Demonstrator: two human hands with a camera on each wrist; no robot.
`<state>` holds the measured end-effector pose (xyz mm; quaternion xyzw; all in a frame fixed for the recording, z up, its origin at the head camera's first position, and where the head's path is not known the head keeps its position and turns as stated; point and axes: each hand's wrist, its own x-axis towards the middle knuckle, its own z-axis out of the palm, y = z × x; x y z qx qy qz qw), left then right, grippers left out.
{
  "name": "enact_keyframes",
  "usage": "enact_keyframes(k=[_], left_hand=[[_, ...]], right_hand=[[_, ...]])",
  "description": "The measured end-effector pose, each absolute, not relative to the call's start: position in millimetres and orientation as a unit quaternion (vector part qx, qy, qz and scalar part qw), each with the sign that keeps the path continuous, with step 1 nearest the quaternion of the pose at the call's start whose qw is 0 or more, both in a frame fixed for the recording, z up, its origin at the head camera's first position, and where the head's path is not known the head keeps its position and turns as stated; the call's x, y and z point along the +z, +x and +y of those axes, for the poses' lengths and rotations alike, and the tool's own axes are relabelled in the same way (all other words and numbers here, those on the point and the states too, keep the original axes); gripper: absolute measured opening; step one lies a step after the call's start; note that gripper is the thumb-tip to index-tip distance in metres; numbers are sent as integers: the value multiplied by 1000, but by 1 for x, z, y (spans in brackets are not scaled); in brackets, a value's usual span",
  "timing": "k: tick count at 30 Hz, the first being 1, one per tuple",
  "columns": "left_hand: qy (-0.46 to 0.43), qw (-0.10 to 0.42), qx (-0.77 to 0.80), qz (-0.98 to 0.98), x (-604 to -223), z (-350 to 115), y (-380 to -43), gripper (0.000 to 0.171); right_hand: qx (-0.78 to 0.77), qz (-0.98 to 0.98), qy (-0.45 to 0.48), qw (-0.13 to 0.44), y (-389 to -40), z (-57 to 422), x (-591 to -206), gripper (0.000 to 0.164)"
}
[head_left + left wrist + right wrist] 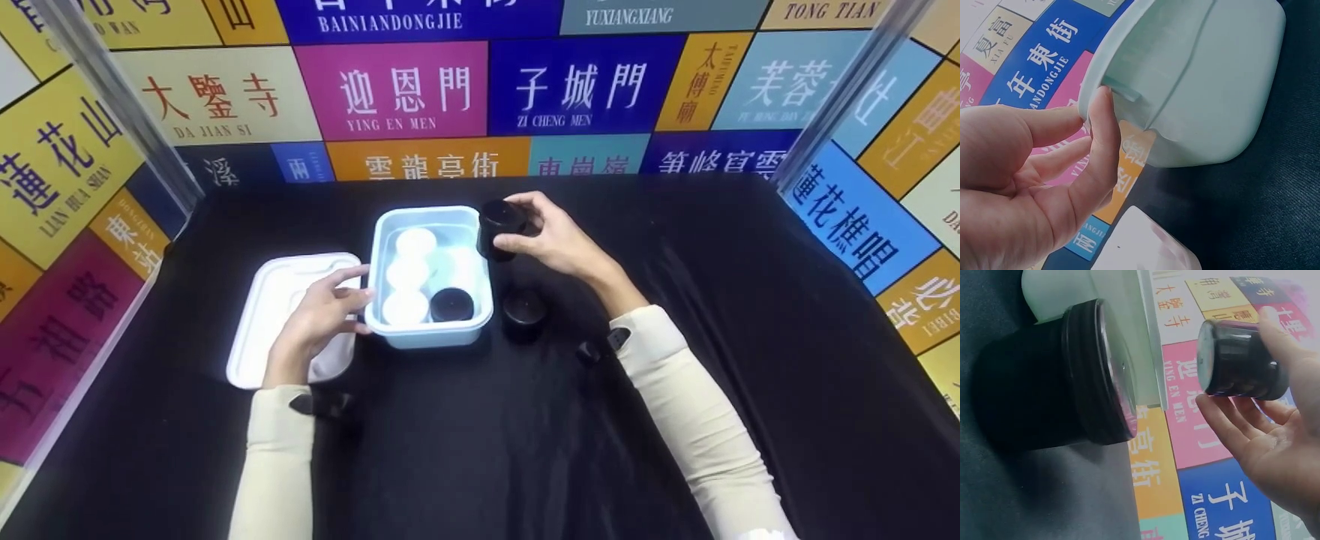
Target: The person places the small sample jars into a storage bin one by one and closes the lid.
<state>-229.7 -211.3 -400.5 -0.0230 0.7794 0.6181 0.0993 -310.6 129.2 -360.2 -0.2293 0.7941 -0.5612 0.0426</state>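
The right hand (559, 240) grasps a black jar (496, 225) between thumb and fingers, as we see from the head view: the thumb lies on the near side and the fingers on the far side. In the right wrist view we find this jar raised and roughly upright, and from above it overlaps the far right part of the pale blue container (431, 339). The right forearm runs forward and inward from the lower right, its cream sleeve (697, 405) ending behind the wrist. The left hand (322, 307) pinches the container's left rim, and we see its forearm reach almost straight forward.

Inside the container we make out three white round things (406, 309) in a row along the left side, and a black-topped jar (451, 305) takes up the near right corner; glare blurs the spot behind it. A second black jar (523, 311) stands on the black cloth (450, 450) just right of the container, and in the right wrist view it hides part of the container from us. To the left we see a white lid (255, 322) lying on the cloth, partly covered by the left hand, while panels of printed lettering (405, 90) rise behind everything
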Motion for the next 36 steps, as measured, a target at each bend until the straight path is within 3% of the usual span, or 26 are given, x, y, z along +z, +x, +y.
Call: enact_keyframes(k=[11,18,36], left_hand=[[-20,104,620,778,-401,-210,-231,54],[-19,103,621,777,-400,-211,-230,54],[-18,105,627,772,-400,-211,-230,55]], right_hand=[[-531,801,-260,90,-308,114,-347,65],[-420,851,-298,100,-312,97,-339,73],[-270,899,-321,126,-328,72,-336,70]])
